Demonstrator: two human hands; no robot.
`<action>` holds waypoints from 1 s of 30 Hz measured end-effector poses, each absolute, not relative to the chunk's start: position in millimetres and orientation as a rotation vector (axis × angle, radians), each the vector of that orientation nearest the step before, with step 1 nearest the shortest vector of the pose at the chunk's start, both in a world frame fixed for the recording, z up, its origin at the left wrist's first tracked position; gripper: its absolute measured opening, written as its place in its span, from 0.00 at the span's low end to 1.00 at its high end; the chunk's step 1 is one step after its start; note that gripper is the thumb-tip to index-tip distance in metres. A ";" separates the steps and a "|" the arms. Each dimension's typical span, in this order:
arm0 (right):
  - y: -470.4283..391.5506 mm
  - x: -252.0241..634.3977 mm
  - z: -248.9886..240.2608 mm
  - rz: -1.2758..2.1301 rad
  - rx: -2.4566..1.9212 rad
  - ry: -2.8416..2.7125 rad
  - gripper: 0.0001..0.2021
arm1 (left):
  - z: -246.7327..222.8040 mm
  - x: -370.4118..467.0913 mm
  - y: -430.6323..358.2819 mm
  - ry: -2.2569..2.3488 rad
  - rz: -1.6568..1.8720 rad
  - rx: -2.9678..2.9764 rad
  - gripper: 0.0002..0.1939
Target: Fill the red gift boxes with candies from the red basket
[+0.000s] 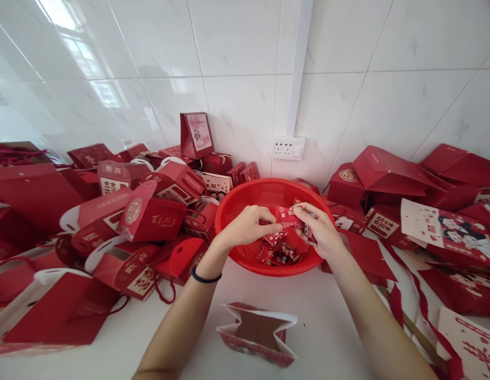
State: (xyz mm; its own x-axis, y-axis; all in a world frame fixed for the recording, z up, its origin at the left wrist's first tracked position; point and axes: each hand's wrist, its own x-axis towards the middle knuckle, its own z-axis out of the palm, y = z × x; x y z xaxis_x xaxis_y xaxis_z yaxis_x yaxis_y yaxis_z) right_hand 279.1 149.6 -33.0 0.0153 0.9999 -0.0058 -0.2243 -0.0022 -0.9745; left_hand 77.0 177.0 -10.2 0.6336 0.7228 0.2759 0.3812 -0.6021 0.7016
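Observation:
Both my hands are over a round red plastic basket [229, 248] that holds several small wrapped packets [282, 253]. My left hand [251, 226] has its thumb and fingers closed at the left end of a red patterned packet [285, 215]. The fingers of my right hand [318, 229] are closed on the packet's right end, with another dark red and white wrapper [309, 232] against the palm. Nearer to me, between my forearms, a red paper box [261, 356] stands with its top open and its white inner edges spread.
Many red gift boxes [150, 219] are heaped to the left, some with cords. More boxes [391, 171] and red ribbons [423, 301] lie to the right. Behind is a white tiled wall [241, 111] with a socket [288, 148]. All this rests on a white table [213, 316].

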 end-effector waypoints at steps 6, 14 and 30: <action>147.6 279.7 -33.4 1.343 -1.045 -0.993 0.26 | -11.8 74.9 182.3 0.797 0.673 2.158 0.18; 147.8 279.6 -36.3 1.363 -1.062 -0.961 0.26 | -19.2 75.1 191.2 0.789 0.675 1.926 0.22; 151.8 277.8 -34.1 1.427 -0.917 -0.839 0.24 | -43.5 66.1 208.9 1.053 0.164 2.265 0.24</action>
State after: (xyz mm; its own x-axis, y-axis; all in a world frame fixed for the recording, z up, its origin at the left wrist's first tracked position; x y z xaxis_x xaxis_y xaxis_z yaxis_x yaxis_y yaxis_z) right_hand 277.8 151.8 -34.1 -0.0067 0.9982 -0.0600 -0.4329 -0.0570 -0.8996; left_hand 66.1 208.9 -43.5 0.6731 0.7254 -0.1440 0.6474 -0.4838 0.5890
